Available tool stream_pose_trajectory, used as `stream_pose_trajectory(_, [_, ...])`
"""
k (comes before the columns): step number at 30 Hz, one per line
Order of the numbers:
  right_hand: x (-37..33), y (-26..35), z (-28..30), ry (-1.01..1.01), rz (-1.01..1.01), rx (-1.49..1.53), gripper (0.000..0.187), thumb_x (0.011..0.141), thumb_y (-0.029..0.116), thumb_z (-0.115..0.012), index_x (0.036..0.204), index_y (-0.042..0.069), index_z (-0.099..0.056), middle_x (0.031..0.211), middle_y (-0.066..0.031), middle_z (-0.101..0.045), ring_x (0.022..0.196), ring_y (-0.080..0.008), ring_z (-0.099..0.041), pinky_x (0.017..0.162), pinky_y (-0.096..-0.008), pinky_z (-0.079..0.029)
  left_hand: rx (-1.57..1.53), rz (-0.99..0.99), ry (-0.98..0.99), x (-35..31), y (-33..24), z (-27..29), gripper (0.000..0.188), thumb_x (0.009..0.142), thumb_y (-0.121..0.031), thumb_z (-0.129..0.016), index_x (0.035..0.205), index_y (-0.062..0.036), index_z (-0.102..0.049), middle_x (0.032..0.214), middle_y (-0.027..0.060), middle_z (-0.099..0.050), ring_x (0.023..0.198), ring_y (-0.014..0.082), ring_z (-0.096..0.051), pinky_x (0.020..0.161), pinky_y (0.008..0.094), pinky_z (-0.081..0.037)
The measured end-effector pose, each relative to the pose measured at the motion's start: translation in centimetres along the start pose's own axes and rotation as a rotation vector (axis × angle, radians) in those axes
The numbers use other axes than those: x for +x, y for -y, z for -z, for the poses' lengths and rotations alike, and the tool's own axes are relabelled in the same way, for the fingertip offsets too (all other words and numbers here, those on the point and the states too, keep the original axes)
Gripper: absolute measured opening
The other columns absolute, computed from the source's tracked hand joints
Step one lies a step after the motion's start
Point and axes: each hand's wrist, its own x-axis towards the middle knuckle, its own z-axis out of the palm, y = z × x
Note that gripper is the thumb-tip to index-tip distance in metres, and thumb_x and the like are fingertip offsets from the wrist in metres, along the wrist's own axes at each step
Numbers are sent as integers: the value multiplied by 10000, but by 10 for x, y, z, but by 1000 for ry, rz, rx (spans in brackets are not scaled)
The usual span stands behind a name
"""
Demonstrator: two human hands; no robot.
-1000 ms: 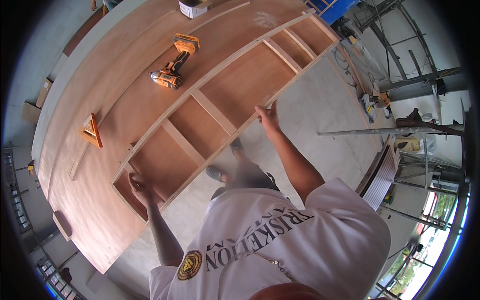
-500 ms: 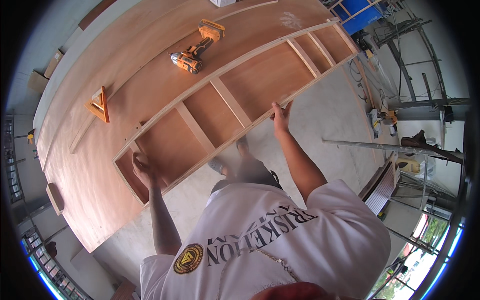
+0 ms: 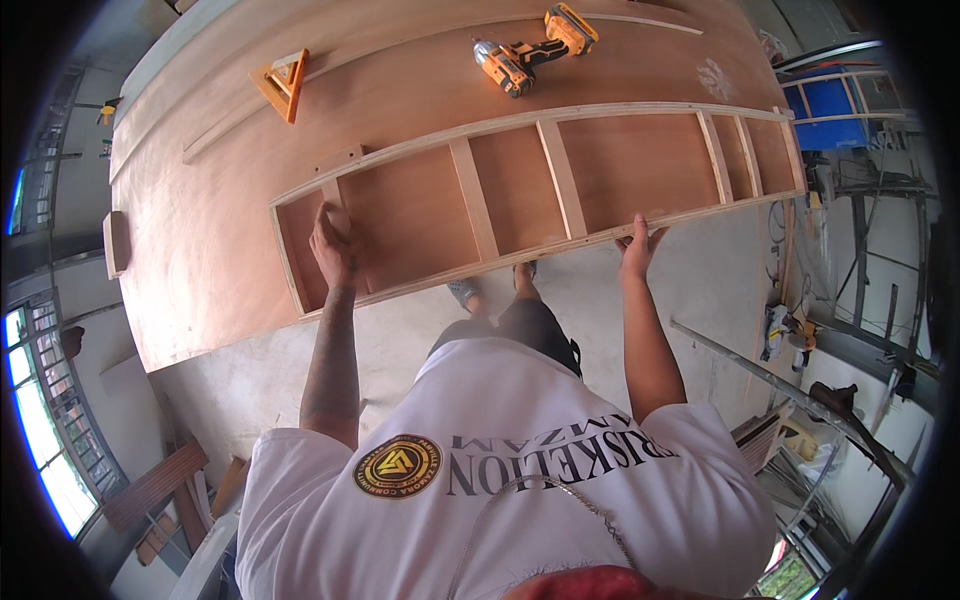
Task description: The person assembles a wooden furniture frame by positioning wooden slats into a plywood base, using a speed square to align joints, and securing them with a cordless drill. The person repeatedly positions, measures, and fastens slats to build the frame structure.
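Observation:
A long, slightly curved wooden frame [image 3: 562,180] with several crosspieces lies along the near edge of a broad brown plywood surface [image 3: 210,270]. Inside its left end, my left hand [image 3: 333,248] has its fingers curled at the crosspiece there; the palm side is hidden. My right hand [image 3: 638,250] grips the near rail right of the middle, fingers partly hidden by the rail. Beyond the frame lie an orange-yellow cordless impact driver [image 3: 530,55] and, farther left, an orange triangular speed square [image 3: 282,85]. Neither hand touches them.
Thin wooden strips [image 3: 215,140] lie across the plywood behind the frame. A small wood block [image 3: 116,245] sits at its left edge. A blue bin [image 3: 828,110] stands at the far right, and a metal pipe [image 3: 770,378] slants across the right side. Grey floor lies below.
The view has turned, so the frame now runs more nearly level across it and the tools appear farther right and higher. Both hands stay at about the same spots on the frame.

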Motion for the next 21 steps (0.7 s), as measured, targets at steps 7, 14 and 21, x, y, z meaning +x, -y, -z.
stream_pose_trajectory(7, [-2, 1, -2, -68, 60, 71, 1123, 922, 410, -715, 1656, 165, 99, 1010, -48, -621, 806, -117, -547, 683, -289, -481, -29, -76, -35, 7, 11, -7, 653, 855, -225, -763, 1436, -50, -523, 1345, 204, -624, 1215, 406, -578, 1029, 491, -450])
stream_pose_trajectory(14, [-4, 3, -2, -44, 82, 99, 1119, 909, 385, -731, 1660, 176, 72, 905, -32, -600, 697, -108, -530, 641, -265, -469, 42, -217, -111, 13, 25, -10, 631, 839, -212, -769, 1399, -42, -533, 1192, 224, -683, 1057, 405, -670, 869, 500, -537])
stream_pose_trajectory(21, [-2, -3, 0, -10, 115, 96, 1080, 940, 406, -701, 1661, 204, 78, 1090, -63, -604, 860, -140, -517, 729, -339, -475, -97, -22, -15, 7, 13, -8, 625, 840, -184, -744, 1414, -59, -532, 1323, 194, -633, 1183, 406, -600, 1009, 495, -479])
